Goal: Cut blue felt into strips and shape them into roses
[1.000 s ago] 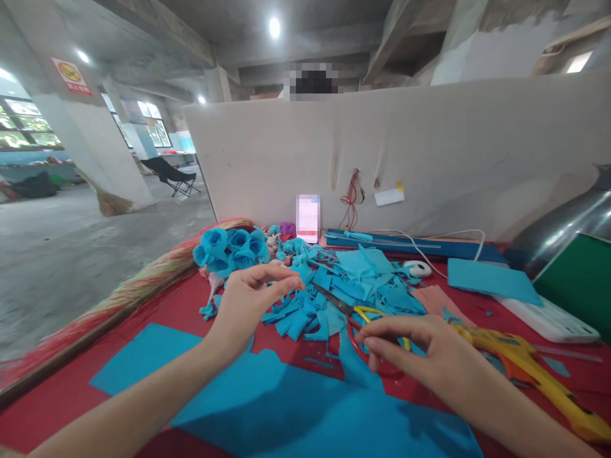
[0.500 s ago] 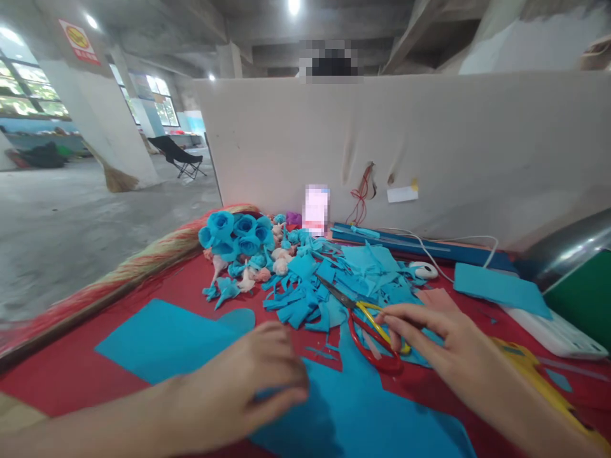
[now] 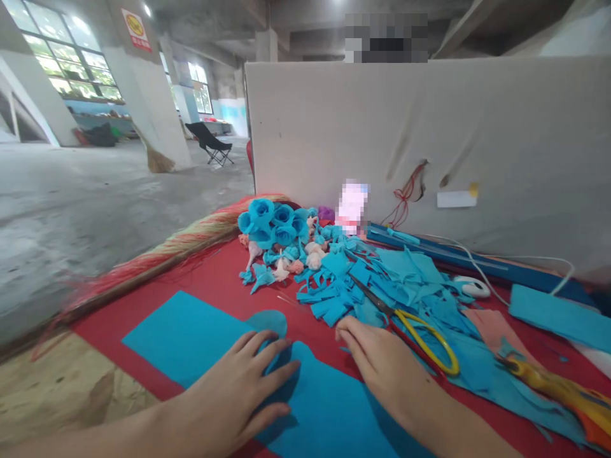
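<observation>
Gently, I'd say: left hand (image 3: 245, 388) spread over blue paper (image 3: 334, 407), right hand (image 3: 389, 359) bunched, hold unclear; light pressure should prevent creases.

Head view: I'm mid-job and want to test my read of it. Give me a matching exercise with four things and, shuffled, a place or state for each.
Things
1. scissors
2. chair
3. left hand
4. glue gun

Places and states
A. spread over blue paper
B. yellow and orange, cut off by the picture's right edge
C. lying on the heap of blue scraps
D. black, standing on the grey floor

Pairs: 1-C; 2-D; 3-A; 4-B
</observation>
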{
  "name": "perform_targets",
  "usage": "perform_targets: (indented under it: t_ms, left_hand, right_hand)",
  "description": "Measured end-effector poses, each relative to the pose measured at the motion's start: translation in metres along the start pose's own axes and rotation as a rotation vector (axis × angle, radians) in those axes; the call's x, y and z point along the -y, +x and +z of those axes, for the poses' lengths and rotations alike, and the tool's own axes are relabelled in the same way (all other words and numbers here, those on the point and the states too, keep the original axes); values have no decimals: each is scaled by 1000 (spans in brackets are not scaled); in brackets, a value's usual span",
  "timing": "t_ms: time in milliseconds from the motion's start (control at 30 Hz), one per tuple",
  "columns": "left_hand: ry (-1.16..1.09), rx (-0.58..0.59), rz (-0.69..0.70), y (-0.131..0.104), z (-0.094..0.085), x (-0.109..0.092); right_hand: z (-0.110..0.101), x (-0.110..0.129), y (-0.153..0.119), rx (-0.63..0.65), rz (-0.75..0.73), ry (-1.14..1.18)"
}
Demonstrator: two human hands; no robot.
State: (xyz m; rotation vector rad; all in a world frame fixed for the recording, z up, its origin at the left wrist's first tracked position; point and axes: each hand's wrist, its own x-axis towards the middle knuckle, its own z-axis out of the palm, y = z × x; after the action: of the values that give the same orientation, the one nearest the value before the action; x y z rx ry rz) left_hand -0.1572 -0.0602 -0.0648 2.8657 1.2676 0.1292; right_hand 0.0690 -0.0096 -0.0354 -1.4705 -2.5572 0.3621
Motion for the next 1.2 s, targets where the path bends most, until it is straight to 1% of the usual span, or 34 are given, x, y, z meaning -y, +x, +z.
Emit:
perform_targets:
  t_ms: [133, 233, 400, 500, 600, 667, 767, 867, 967, 1067, 1200]
  left_hand:
    - [-44, -20, 17, -3, -6, -7]
    - [-111, -50, 16, -5, -7, -7]
    - [-180, -121, 15, -6, -7, -5]
    - [-197, -131, 7, -4, -9, -4]
    - [-215, -123, -9, -1, -10, 1]
    - [-207, -119, -38, 1, -11, 7]
    - [-136, -155, -143, 5, -14, 24]
    - [-39, -225, -273, 7, -19, 46]
    - [13, -250, -349, 7, -22, 63]
    - [19, -250, -379, 7, -22, 69]
    - [5, -279, -381, 6, -21, 70]
  right_hand:
    - [9, 28, 33, 12, -156, -140]
    - [22, 46, 60, 0, -260, -210]
    - [42, 64, 95, -65, -402, -305]
    - [42, 66, 105, -122, -435, -328]
    - [35, 63, 109, -156, -421, -314]
    - [29, 59, 111, -179, -399, -298]
    - [26, 54, 118, -201, -418, -280]
    - [30, 54, 129, -173, -542, -283]
    - [36, 56, 140, -131, -662, -290]
    - [37, 59, 146, -108, -728, -259]
    - [33, 59, 147, -71, -741, -127]
